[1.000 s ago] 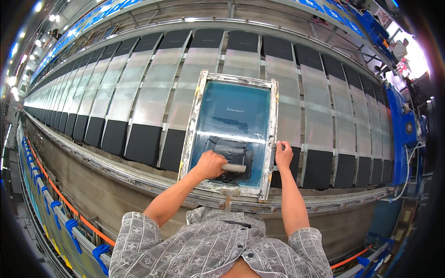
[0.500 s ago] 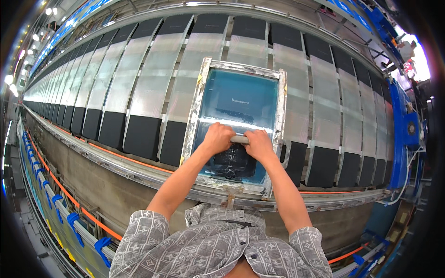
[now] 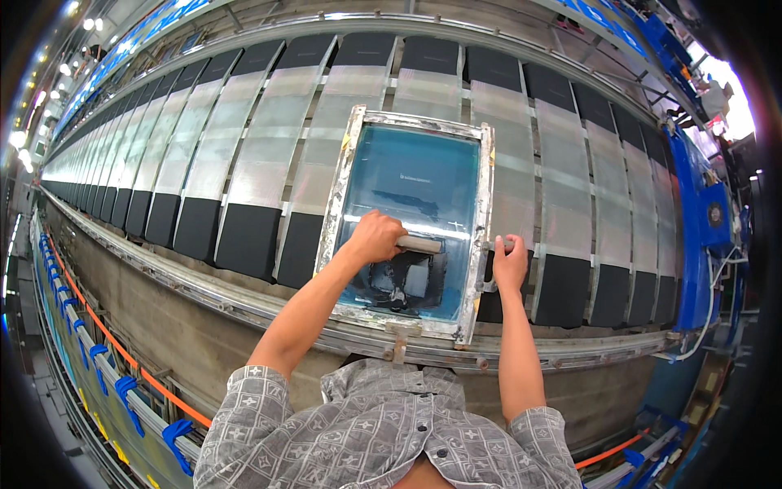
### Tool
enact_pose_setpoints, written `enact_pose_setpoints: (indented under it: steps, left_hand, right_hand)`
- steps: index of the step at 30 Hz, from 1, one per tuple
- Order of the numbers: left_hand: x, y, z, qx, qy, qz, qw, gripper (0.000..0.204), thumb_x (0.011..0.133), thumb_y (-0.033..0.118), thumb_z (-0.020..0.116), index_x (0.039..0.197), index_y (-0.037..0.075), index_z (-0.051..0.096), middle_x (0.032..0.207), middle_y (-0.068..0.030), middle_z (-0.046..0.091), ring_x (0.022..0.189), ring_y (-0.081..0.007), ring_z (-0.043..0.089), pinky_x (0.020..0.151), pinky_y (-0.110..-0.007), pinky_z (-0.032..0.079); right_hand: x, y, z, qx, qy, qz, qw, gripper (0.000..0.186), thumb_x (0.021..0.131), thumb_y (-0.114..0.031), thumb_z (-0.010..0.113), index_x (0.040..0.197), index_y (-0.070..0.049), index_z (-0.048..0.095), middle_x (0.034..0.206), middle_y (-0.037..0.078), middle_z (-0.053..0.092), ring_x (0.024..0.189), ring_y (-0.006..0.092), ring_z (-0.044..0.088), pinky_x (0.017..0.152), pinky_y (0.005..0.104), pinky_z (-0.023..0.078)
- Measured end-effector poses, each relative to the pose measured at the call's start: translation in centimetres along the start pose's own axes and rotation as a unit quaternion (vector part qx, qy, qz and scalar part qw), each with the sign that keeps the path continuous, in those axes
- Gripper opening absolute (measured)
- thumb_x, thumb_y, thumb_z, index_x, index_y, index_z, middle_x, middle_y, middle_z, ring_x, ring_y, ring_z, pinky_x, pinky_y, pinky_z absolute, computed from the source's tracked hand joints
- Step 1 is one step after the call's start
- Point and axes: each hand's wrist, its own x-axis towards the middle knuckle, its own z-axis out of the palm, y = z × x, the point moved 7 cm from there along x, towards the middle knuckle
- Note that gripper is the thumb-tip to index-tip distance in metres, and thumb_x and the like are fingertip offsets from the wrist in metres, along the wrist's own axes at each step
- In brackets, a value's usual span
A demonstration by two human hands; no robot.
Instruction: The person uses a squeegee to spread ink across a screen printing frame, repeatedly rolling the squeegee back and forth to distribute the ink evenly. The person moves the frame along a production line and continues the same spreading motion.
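A screen-printing frame [image 3: 486, 167] with a blue mesh [image 3: 419, 151] lies in front of me across one of the long pallets. My left hand [image 3: 376, 237] is closed on the left end of a squeegee [image 3: 423, 244], which stands on the mesh in its lower half. Dark ink [image 3: 383, 281] covers the mesh just on the near side of the squeegee. At the frame's right side, my right hand [image 3: 511, 262] has its fingers curled round the upper part of a metal side handle [image 3: 489, 284]. Part of that handle is hidden by the hand.
Long pallets [image 3: 259, 151] with black fabric pieces [image 3: 195, 232] at both ends run in a row left and right. A metal rail [image 3: 244, 306] passes along the near edge. Blue machinery [image 3: 692, 212] stands at the right. Blue clips [image 3: 126, 387] line a lower-left bar.
My right hand has let go of the squeegee and moved right to the frame's side handle. My left hand still grips the squeegee. The frame appears slightly further left.
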Motion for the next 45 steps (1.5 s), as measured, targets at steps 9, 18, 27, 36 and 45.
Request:
enact_pose_setpoints:
  steps: [9, 18, 27, 36, 45]
  left_hand:
    - [-13.8, 6.0, 2.6, 0.044, 0.192, 0.033, 0.980, 0.054, 0.054, 0.000, 0.071, 0.106, 0.014, 0.068, 0.105, -0.0003, 0.067, 0.085, -0.0191, 0.057, 0.073, -0.036, 0.042]
    - [-20.1, -8.4, -3.5, 0.039, 0.079, -0.048, 0.995, 0.038, 0.056, 0.007, 0.076, 0.093, 0.015, 0.072, 0.095, 0.0038, 0.067, 0.088, -0.0195, 0.060, 0.080, -0.036, 0.042]
    - [-19.4, -11.8, -3.1, -0.012, -0.014, -0.001, 1.000, 0.029, 0.060, 0.016, 0.081, 0.089, 0.014, 0.074, 0.085, -0.0018, 0.069, 0.077, -0.0252, 0.065, 0.072, -0.039, 0.049]
    - [-10.4, -17.0, -5.8, 0.019, 0.010, 0.000, 1.000, 0.019, 0.065, 0.026, 0.080, 0.076, 0.013, 0.071, 0.074, -0.0071, 0.067, 0.074, -0.0320, 0.064, 0.069, -0.043, 0.051]
    - [-12.1, -16.3, -4.0, -0.023, 0.078, 0.027, 0.996, 0.009, 0.061, 0.011, 0.071, 0.070, 0.012, 0.068, 0.072, -0.0079, 0.066, 0.071, -0.0298, 0.065, 0.068, -0.042, 0.049]
  right_hand:
    - [0.9, 0.1, 1.3, 0.086, -0.006, 0.060, 0.994, 0.034, 0.091, -0.034, 0.061, 0.091, 0.000, 0.065, 0.085, 0.021, 0.067, 0.081, 0.0381, 0.064, 0.074, 0.0435, 0.047]
    - [-7.6, -9.9, 13.7, 0.186, -0.016, 0.034, 0.982, 0.033, 0.092, -0.034, 0.058, 0.087, -0.002, 0.063, 0.079, 0.018, 0.064, 0.073, 0.0357, 0.062, 0.068, 0.0426, 0.046]
    - [-8.2, -10.2, 15.5, 0.102, 0.010, 0.044, 0.994, 0.030, 0.092, -0.034, 0.057, 0.094, -0.005, 0.066, 0.085, 0.019, 0.067, 0.084, 0.0398, 0.064, 0.074, 0.0441, 0.048]
    - [-9.1, -25.6, 17.7, 0.056, -0.306, -0.199, 0.929, 0.034, 0.085, -0.040, 0.064, 0.096, -0.008, 0.069, 0.096, 0.014, 0.069, 0.097, 0.0339, 0.061, 0.087, 0.0426, 0.045]
    - [-14.7, -26.1, 22.3, -0.142, -0.287, -0.370, 0.872, 0.023, 0.068, -0.016, 0.074, 0.087, -0.008, 0.063, 0.086, 0.011, 0.066, 0.092, 0.0318, 0.060, 0.083, 0.0418, 0.042]
